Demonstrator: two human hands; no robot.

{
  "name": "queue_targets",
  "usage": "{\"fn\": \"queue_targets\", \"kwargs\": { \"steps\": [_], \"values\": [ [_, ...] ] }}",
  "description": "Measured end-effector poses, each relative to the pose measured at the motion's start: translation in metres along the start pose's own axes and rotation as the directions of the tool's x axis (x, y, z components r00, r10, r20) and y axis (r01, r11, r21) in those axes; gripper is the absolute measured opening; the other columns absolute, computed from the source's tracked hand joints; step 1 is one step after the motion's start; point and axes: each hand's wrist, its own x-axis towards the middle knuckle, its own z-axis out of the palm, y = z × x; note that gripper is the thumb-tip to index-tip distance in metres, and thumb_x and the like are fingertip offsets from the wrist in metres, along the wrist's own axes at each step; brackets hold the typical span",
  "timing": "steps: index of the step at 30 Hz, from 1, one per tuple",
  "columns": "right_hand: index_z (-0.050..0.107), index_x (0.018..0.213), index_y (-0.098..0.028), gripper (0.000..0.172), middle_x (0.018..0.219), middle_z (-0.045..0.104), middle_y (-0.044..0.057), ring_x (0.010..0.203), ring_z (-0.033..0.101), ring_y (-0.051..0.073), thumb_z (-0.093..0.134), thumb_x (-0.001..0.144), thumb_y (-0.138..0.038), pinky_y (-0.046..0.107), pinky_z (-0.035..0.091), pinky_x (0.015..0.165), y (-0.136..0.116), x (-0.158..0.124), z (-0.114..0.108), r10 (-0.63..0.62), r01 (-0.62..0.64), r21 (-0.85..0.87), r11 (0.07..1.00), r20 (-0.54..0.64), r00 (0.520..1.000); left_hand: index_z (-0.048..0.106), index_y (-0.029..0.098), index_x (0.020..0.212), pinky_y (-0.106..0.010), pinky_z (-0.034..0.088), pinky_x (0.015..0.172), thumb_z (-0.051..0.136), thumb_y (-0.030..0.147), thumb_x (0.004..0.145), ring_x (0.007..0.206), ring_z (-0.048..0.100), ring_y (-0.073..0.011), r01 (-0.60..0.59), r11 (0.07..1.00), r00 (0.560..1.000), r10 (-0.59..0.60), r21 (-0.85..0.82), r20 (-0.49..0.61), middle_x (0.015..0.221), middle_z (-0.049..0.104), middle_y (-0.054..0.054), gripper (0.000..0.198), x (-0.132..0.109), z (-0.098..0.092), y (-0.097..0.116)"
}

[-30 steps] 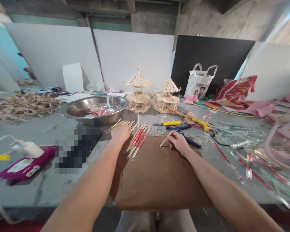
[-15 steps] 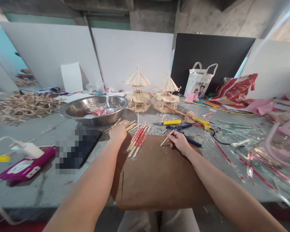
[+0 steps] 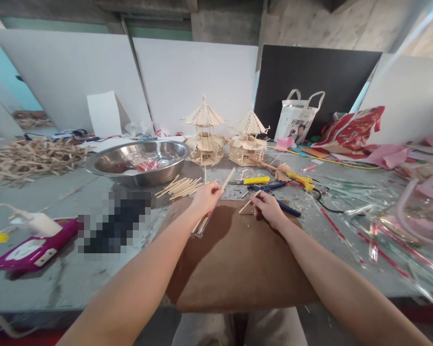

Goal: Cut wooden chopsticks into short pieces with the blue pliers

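My left hand is closed, pinching a thin wooden stick that points up and away to the right. Just under that hand lie the plastic-wrapped chopsticks with red print, partly hidden by it. My right hand grips a short wooden stick between thumb and fingers, over the far right part of the brown board. Left of the wrapped ones, a loose pile of wooden sticks is spread on the grey table.
A steel basin stands behind the pile. Two stick-built pagoda models rise at the back. A yellow cutter knife, blue-handled pliers and a yellow glue gun lie beyond my right hand. Plastic wrappers litter the right side.
My left hand has moved right from the loose pile to above the wrapped chopsticks, and a stick now shows in it. The right hand keeps its short stick in nearly the same place.
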Motion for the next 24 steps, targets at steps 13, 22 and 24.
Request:
{"fn": "queue_targets", "kwargs": {
  "steps": [13,22,24],
  "values": [
    [0.050,0.074,-0.016,0.027,0.043,0.050,-0.005,0.032,0.045,0.008,0.054,0.064,-0.041,0.018,0.035,0.028,-0.009,-0.006,0.002,0.096,-0.119,0.131,0.984,0.167,0.981,0.050,0.014,0.072,-0.017,0.037,0.040,0.047,0.030,0.068,0.043,0.045,-0.0059,0.176,0.914,0.882,0.018,-0.366,0.470,0.053,0.048,0.004,0.018,-0.025,0.031,0.022],
    [0.049,0.073,-0.016,0.027,0.040,0.048,-0.006,0.029,0.041,0.007,0.051,0.067,-0.042,0.017,0.034,0.028,-0.010,-0.008,0.002,0.059,-0.069,0.045,0.997,0.200,0.978,0.051,0.013,0.070,-0.016,0.037,0.041,0.046,0.034,0.070,0.043,0.045,-0.0052,0.110,0.937,0.846,0.087,-0.331,0.527,0.053,0.048,0.004,0.021,-0.027,0.033,0.023],
    [0.048,0.074,-0.016,0.028,0.040,0.048,-0.006,0.029,0.041,0.006,0.052,0.066,-0.042,0.017,0.034,0.027,-0.013,-0.010,0.004,0.064,-0.073,0.039,0.997,0.198,0.978,0.052,0.013,0.068,-0.017,0.036,0.041,0.045,0.039,0.071,0.042,0.044,-0.0054,0.076,0.945,0.845,0.107,-0.317,0.524,0.053,0.049,0.003,0.027,-0.028,0.033,0.023]
  ]
}}
